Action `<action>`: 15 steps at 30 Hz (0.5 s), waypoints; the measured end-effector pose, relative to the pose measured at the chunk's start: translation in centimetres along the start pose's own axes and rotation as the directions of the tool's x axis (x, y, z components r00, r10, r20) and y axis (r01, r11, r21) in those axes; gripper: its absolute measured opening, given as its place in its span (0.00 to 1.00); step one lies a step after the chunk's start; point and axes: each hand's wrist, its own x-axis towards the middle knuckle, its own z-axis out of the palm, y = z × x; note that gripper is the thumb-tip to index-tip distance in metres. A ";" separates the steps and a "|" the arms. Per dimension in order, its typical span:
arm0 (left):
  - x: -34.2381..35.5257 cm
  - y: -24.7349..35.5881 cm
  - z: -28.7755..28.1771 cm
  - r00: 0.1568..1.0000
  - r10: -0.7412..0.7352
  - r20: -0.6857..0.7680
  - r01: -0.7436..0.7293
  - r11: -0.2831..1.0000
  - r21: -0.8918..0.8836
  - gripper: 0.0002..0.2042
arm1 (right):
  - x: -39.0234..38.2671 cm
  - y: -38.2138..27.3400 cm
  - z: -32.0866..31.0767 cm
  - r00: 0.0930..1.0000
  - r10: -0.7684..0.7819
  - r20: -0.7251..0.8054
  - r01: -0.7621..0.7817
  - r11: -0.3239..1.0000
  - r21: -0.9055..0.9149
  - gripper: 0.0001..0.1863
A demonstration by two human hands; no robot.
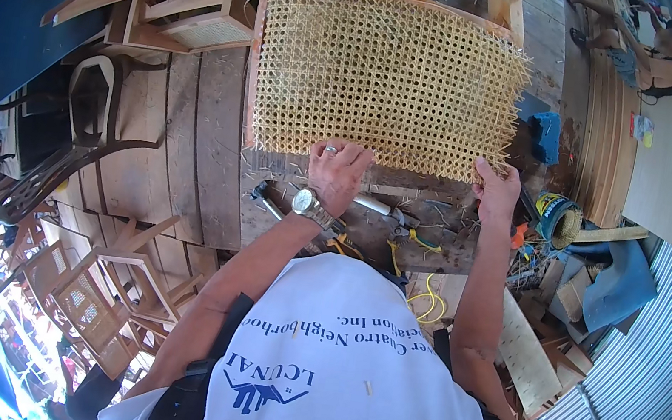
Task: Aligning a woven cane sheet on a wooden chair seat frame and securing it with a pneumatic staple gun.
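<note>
A sheet of woven cane webbing lies over a reddish-brown wooden frame on the bench, its loose strand ends sticking out along the right and near edges. At its near edge, left of the middle, my left hand has its fingers bent together over the rim of the weave. The near right corner is pinched between the thumb and fingers of my right hand. Just below the sheet lie yellow-handled pliers and a hammer-like tool, beside cut cane scraps.
Wooden chair frames stand at the upper left, more chairs at the lower left. To the right are a blue container, a bucket and stacked boards. Another person sits at the upper right.
</note>
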 end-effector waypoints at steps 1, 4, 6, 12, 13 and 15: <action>0.0 0.0 0.0 1.000 0.001 0.000 -0.001 1.000 0.002 0.11 | -0.1 0.0 0.1 1.000 -0.005 -0.004 0.005 1.000 -0.002 0.24; 0.1 -0.1 0.4 1.000 -0.006 -0.023 0.007 1.000 0.011 0.12 | 0.0 0.4 0.2 1.000 -0.005 -0.018 0.005 1.000 0.005 0.25; 0.4 -0.3 0.6 0.999 -0.016 -0.038 0.017 1.000 0.013 0.12 | 0.2 0.7 0.1 1.000 -0.002 -0.025 0.003 1.000 0.013 0.25; 0.1 0.2 0.4 0.999 -0.037 -0.036 0.037 0.999 -0.001 0.12 | 0.3 0.5 0.0 0.999 0.032 -0.007 -0.032 0.999 -0.018 0.26; 0.2 0.3 0.4 0.998 -0.039 -0.047 0.039 0.999 -0.011 0.12 | 0.4 0.7 0.0 1.000 0.023 -0.012 -0.024 0.999 -0.029 0.27; 0.1 0.5 0.0 0.998 -0.050 -0.030 0.050 0.999 -0.004 0.11 | 0.6 0.9 -0.1 1.000 0.016 -0.018 -0.016 0.999 -0.041 0.27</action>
